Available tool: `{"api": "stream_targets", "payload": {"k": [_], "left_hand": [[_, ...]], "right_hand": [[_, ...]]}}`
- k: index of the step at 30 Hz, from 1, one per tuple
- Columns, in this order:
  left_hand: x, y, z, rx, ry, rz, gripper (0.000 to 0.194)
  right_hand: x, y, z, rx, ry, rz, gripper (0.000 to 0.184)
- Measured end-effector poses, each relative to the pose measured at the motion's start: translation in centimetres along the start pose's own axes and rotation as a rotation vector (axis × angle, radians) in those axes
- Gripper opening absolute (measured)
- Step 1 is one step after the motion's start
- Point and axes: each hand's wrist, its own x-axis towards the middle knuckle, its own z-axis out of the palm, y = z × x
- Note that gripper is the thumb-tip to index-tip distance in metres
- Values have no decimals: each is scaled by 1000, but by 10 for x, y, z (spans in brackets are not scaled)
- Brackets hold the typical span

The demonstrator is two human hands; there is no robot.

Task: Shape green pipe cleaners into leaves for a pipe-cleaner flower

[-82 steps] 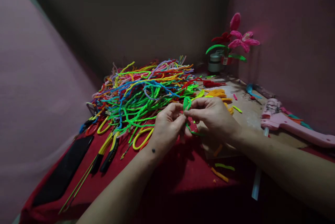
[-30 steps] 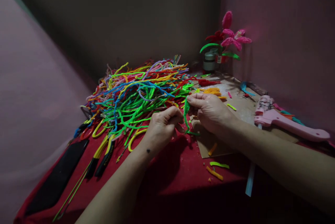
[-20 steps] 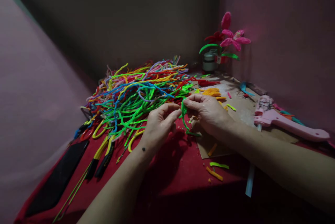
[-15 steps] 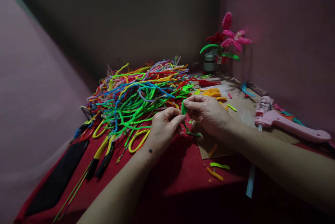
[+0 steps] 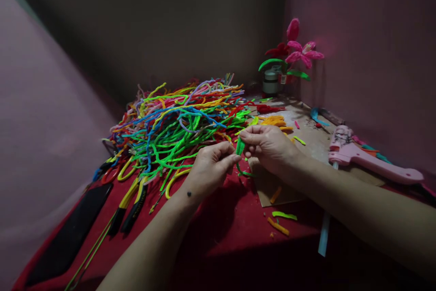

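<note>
One flat black slab [image 5: 70,236] lies at the near left of the red worktop [image 5: 218,232], with pliers [image 5: 127,209] just to its right. Beyond them, toward the far side, sprawls a tangled pile of colored fuzzy stems [image 5: 180,123]. In the middle, the left hand [image 5: 209,166] has its thumb and forefinger closed on the lower part of a folded green stem [image 5: 240,147], which hangs between the hands with a tail curling below. The right hand [image 5: 272,148] pinches its top, fingers closed. Farther right are orange pieces [image 5: 273,120], pink flowers [image 5: 303,54] at the far side and a pink glue gun [image 5: 371,160].
</note>
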Motion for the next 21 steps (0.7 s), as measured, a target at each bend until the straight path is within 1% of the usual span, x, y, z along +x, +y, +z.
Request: {"api": "stream_targets", "payload": {"k": [3, 5, 8, 11, 13, 16, 17, 18, 19, 21], "left_hand": [[0, 2, -3, -35, 14, -28, 24], [0, 2, -4, -64, 8, -38, 24], [0, 2, -5, -80, -11, -54, 24], [-1, 1, -4, -67, -14, -58, 24], [-2, 1, -3, -62, -16, -48, 22], [-2, 2, -4, -107, -43, -68, 21], [-3, 3, -4, -132, -55, -80, 22], [-3, 3, -5, -157, -65, -90, 22], [-3, 4, -5, -176, -72, -96, 23], [-3, 5, -6, -198, -77, -97, 24]], "right_hand": [[2, -3, -3, -96, -82, -73, 25], [2, -5, -5, -136, -98, -66, 29], [2, -9, -5, -213, -70, -44, 33], [0, -10, -3, -376, -39, -75, 29], [-1, -10, -2, -488, -22, -136, 27], [-3, -8, 0, -623, 46, -316, 26], [-4, -8, 0, -641, 59, -357, 26], [-4, -8, 0, -634, 54, -367, 26], [-4, -9, -1, -599, 30, -342, 27], [-3, -9, -2, -474, -45, -245, 27]]}}
